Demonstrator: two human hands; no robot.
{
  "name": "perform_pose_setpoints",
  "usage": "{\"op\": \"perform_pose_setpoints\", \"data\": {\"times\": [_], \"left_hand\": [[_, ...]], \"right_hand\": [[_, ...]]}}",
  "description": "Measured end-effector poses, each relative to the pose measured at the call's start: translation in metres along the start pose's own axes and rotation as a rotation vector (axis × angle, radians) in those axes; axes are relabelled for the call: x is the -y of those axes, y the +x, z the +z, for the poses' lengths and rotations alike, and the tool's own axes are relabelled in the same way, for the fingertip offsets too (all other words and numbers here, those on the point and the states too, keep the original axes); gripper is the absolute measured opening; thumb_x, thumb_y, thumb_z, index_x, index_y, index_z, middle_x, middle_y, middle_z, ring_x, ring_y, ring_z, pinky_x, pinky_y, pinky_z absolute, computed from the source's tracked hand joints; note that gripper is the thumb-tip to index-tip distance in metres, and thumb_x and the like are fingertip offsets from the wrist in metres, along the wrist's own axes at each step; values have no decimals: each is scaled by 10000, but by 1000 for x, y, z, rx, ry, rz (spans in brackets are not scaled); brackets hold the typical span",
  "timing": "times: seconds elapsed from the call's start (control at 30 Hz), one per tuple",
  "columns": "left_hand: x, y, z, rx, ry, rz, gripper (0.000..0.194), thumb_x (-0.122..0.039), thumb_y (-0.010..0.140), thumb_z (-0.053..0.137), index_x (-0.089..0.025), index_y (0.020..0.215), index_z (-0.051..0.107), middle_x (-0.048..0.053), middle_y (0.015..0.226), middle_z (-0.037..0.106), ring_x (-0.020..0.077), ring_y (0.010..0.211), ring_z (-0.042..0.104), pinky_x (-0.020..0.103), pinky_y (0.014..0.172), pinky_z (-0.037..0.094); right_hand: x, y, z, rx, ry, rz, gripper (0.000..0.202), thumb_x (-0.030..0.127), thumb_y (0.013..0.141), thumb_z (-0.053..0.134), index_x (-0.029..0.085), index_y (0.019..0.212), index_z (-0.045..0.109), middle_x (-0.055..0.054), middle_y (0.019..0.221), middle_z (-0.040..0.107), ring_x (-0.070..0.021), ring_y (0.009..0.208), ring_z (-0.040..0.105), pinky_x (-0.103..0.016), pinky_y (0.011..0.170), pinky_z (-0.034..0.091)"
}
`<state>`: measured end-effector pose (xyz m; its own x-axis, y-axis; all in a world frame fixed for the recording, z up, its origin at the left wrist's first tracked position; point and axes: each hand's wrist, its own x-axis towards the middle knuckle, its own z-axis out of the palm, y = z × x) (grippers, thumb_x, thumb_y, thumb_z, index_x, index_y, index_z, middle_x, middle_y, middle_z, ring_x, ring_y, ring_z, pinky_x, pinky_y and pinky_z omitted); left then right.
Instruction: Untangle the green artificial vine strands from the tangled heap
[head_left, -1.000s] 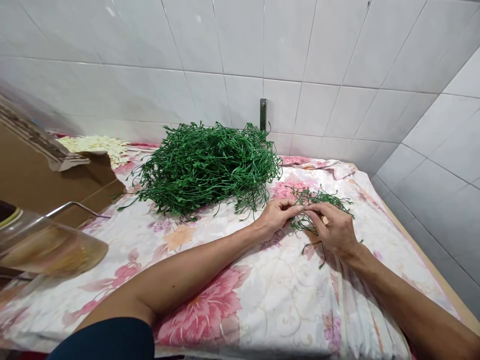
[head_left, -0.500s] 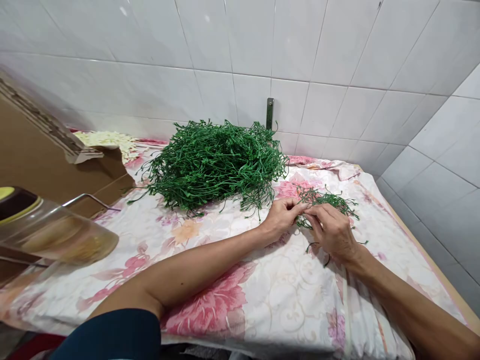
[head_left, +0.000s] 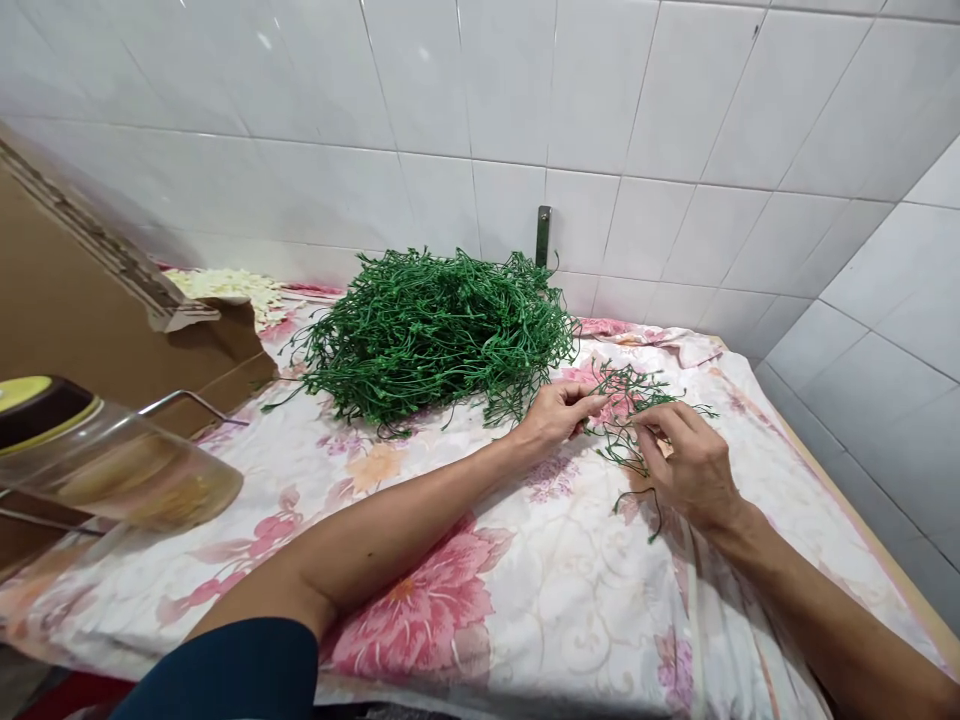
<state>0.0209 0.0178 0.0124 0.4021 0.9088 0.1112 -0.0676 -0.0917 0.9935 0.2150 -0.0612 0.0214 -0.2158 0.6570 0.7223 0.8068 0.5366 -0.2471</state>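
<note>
My left hand (head_left: 561,412) is closed in a pinch, thumb against fingers, at the left edge of a small loose bunch of thin green stems (head_left: 628,382). What sits between its fingertips is too small to make out. Just to the right, my right hand (head_left: 688,462) is pinched too, its fingertips over the near side of that bunch; whatever they hold is hidden. A few single stems curl on the cloth below the right fingertips. Behind my left hand lies a large tangled heap of similar green stems (head_left: 435,335) with small branched tips.
A floral cloth (head_left: 570,600) covers the table. On the left stand a cardboard box (head_left: 97,270) and a clear jar (head_left: 142,470) with a dark and yellow lid, beside a bent metal rod. Pale yellow pieces (head_left: 232,290) lie behind the box. White tiled walls close the back and right.
My hands have moved apart: the right has drawn right and slightly toward me, while the left stays nearly in place. The view has shifted slightly.
</note>
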Motion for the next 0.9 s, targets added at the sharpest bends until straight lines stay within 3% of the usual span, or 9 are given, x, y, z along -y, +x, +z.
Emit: {"op": "perform_pose_setpoints", "data": {"times": [0.17, 0.3, 0.4, 0.57, 0.7, 0.9], "left_hand": [[5, 0, 3, 48, -25, -51, 460, -579, 746, 761, -130, 807, 680, -23, 682, 597, 48, 459, 442, 204, 438, 349], [7, -1, 6, 65, -31, -74, 486, -593, 739, 761, -119, 821, 687, -15, 698, 597, 51, 473, 460, 199, 433, 362], [6, -5, 8, 86, -28, -55, 478, -587, 742, 764, -120, 787, 672, -35, 627, 535, 55, 476, 443, 191, 428, 347], [-1, -14, 14, 154, 9, -33, 442, -546, 782, 760, -112, 768, 679, -41, 557, 507, 57, 463, 425, 191, 432, 323], [-7, -19, 17, 172, -9, -42, 412, -513, 782, 775, -108, 797, 702, -32, 577, 547, 60, 467, 435, 194, 432, 326], [-7, -18, 17, 159, -83, -83, 363, -467, 767, 799, -115, 804, 717, -30, 610, 579, 52, 472, 424, 194, 431, 315]], "right_hand": [[-16, -1, -7, 20, -47, 16, 89, 257, 950, 649, 215, 992, 715, -85, 1008, 717, -256, 983, 674, -407, 882, 550], [-6, 3, -16, -95, -4, -15, 66, 207, 934, 671, 211, 982, 717, -75, 952, 718, -232, 916, 683, -388, 857, 560], [5, 6, -21, -181, 26, -71, 168, 132, 911, 679, 214, 1056, 699, -83, 1011, 716, -228, 943, 683, -388, 889, 558], [7, 6, -18, -40, -42, -173, 230, 170, 919, 692, 193, 1147, 676, -108, 1098, 732, -273, 1017, 645, -449, 923, 532], [-2, 3, -13, -19, -60, -124, 89, 172, 950, 653, 187, 1030, 690, -75, 944, 744, -244, 893, 632, -421, 844, 522], [-5, 1, -12, 33, -47, -71, 76, 236, 967, 641, 193, 1006, 691, -78, 943, 724, -247, 898, 627, -414, 843, 507]]}}
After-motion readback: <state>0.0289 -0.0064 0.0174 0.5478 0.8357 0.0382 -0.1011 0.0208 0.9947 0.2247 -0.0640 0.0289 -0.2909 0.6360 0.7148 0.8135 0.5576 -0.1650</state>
